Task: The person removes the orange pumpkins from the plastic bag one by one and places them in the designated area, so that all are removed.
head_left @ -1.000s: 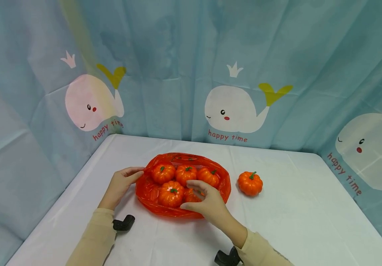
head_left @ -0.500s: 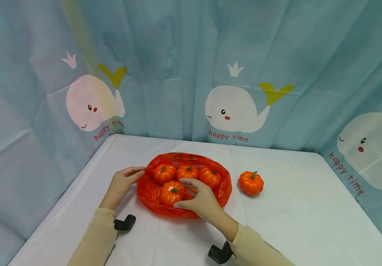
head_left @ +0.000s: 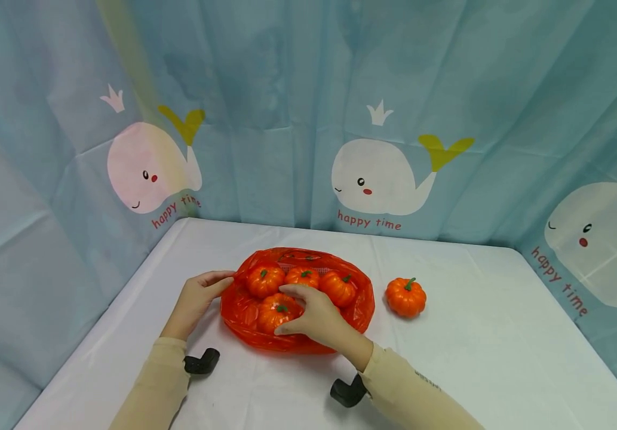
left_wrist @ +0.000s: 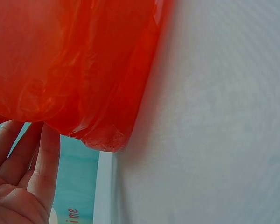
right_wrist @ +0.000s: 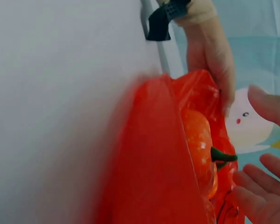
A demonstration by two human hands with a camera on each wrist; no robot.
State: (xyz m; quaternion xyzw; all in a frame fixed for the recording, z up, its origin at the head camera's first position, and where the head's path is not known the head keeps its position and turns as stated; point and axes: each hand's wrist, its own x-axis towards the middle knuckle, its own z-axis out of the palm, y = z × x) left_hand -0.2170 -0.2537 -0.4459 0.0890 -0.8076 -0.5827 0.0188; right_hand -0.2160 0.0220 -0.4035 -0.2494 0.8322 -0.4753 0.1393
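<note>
A red plastic bag (head_left: 363, 310) lies wide open on the table, with several small orange pumpkins (head_left: 265, 280) inside. My left hand (head_left: 191, 301) pinches the bag's left rim; in the left wrist view some of its fingers (left_wrist: 45, 161) stretch up against the red plastic. Over the bag's front part hovers my right hand (head_left: 316, 316), thumb and fingers spread around the near pumpkin (head_left: 273, 315). The right wrist view shows a gap between that thumb and the fingers (right_wrist: 256, 186), beside a green stem (right_wrist: 223, 156). One pumpkin behind this hand is mostly hidden.
Another orange pumpkin (head_left: 405, 297) stands on the white table (head_left: 480, 334), right of the bag. Black wrist mounts (head_left: 202, 362) stick out from both sleeves. A blue curtain (head_left: 265, 149) with printed whales hangs behind the table.
My right hand has moved left across the bag, from the front right pumpkin to the near middle one. The left hand stays at the rim.
</note>
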